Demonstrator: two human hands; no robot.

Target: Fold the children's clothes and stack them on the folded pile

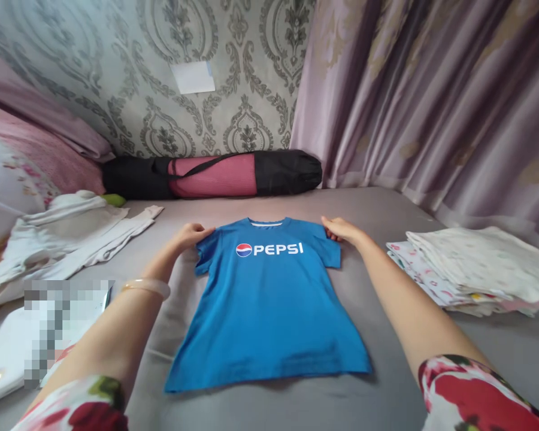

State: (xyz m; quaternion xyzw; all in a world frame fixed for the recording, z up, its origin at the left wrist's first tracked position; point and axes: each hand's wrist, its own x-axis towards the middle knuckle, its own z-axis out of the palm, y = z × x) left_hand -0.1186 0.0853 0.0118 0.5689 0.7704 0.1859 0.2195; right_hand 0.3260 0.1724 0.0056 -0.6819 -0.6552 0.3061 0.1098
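We have the blue shirt (pixel 269 299) lying flat, face up on the bed (pixel 386 395), our left hand (pixel 191 234) and right hand (pixel 339 228) with fingers pressed flat on its shoulders; light, limp cloth, best pinched at the shoulder seams.

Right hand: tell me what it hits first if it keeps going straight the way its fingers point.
The right hand rests on the blue Pepsi T-shirt at its shoulder, fingers aimed toward the collar. Going straight, it would probably slide across the shirt's neckline first; depth is hard to judge.
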